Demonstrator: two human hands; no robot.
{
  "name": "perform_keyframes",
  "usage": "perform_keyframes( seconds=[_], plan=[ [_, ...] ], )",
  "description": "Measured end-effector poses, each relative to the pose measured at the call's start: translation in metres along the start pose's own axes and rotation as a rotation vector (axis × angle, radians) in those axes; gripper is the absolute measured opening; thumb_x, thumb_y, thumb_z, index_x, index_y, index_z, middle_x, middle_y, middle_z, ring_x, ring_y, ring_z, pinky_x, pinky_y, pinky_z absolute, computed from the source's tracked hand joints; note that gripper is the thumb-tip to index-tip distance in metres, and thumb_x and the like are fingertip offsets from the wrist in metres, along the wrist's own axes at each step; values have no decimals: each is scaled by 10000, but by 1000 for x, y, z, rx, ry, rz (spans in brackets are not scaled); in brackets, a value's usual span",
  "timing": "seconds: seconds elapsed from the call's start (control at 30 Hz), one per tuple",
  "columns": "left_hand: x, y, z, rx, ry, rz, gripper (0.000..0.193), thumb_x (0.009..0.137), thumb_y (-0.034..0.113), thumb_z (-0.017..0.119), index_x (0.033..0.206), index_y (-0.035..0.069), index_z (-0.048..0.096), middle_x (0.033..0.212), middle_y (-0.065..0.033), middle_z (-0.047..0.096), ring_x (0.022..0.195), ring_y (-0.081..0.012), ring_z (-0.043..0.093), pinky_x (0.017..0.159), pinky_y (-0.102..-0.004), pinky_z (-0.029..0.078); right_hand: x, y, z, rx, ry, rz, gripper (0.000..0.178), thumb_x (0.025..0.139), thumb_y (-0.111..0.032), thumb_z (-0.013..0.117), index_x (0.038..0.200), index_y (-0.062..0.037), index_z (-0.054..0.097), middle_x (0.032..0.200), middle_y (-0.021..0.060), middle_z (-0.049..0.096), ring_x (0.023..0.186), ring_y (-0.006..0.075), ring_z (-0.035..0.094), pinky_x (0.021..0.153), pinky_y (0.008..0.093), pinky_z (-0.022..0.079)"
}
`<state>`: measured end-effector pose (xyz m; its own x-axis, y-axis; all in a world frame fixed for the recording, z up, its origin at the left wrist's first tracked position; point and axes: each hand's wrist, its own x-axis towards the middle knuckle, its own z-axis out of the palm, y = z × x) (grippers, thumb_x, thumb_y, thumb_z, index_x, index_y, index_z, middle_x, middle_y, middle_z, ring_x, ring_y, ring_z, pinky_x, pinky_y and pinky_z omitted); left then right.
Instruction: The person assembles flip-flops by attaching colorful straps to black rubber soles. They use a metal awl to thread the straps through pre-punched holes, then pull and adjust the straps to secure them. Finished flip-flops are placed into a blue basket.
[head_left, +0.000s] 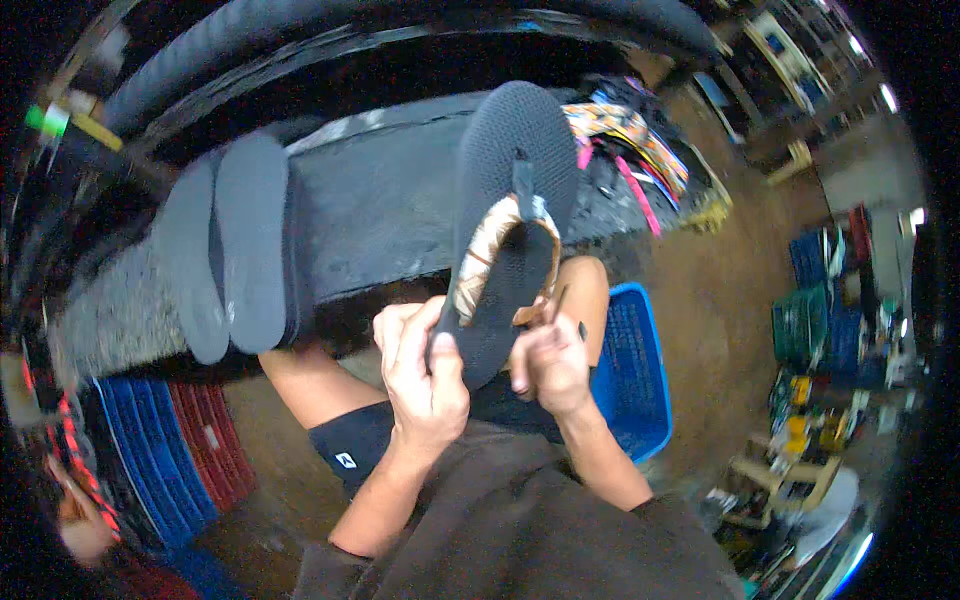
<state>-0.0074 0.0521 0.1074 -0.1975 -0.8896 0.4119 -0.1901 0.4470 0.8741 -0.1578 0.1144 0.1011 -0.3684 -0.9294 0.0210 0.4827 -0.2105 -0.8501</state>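
A black flip-flop (517, 130) with a textured footbed is raised in front of me, toe end pointing away. Its patterned tan and white strap (487, 250) runs from a dark toe post along both sides. My left hand (425, 375) grips the heel end at its left edge, thumb on top. On the other side, my right hand (553, 365) is closed and slightly blurred beside the strap's right end. A thin dark stick-like piece and a loose brown strap end (530, 315) show at its fingers; what exactly it holds is unclear.
Dark soles (255, 240) lie on the left of the worn black bench (370, 200). Colourful straps (630, 145) are heaped at its right end. A blue basket (640, 370) stands by my right leg; blue and red crates (155, 450) stand at lower left.
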Motion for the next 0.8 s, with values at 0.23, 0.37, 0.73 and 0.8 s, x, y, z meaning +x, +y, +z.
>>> perform_keyframes(
  seconds=[0.23, 0.37, 0.73, 0.8],
  plan=[
    [8, 40, 50, 23, -162, -43, 185, 934, 59, 777, 1091, -21, 720, 1083, -120, 734, 916, -210, 671, 802, -358, 541, -31, -20, -47, -36, 81, 270, 446, 996, -224, 767, 1350, -34, 574, 832, -11, 643, 511, 60, 540, 442, 240, 432],
    [-14, 32, 135, 315, -739, 200, 281, 943, 244, 789, 1011, -19, 714, 890, -156, 677, 755, -348, 640, 696, -414, 525, -75, -27, -140, 170, 405, 268, 364, 951, -235, 756, 1219, -52, 591, 811, 0, 658, 603, 90, 615, 467, 250, 461],
    [-72, -28, 272, 394, -1632, 238, 361, 871, 157, 810, 1195, 24, 723, 1201, -141, 712, 1117, -306, 676, 1015, -447, 436, -184, 306, -480, 374, 1448, 781, 279, 883, -303, 709, 1062, -94, 667, 862, 47, 624, 588, 159, 531, 491, 313, 428],
    [-69, -31, 273, 419, -1714, 190, 330, 866, 160, 810, 1161, 33, 737, 1172, -121, 716, 1088, -289, 682, 1012, -449, 425, -161, 355, -492, 541, 1467, 744, 417, 869, -403, 744, 1114, -72, 677, 902, 85, 656, 616, 192, 575, 505, 336, 453]
  ],
)
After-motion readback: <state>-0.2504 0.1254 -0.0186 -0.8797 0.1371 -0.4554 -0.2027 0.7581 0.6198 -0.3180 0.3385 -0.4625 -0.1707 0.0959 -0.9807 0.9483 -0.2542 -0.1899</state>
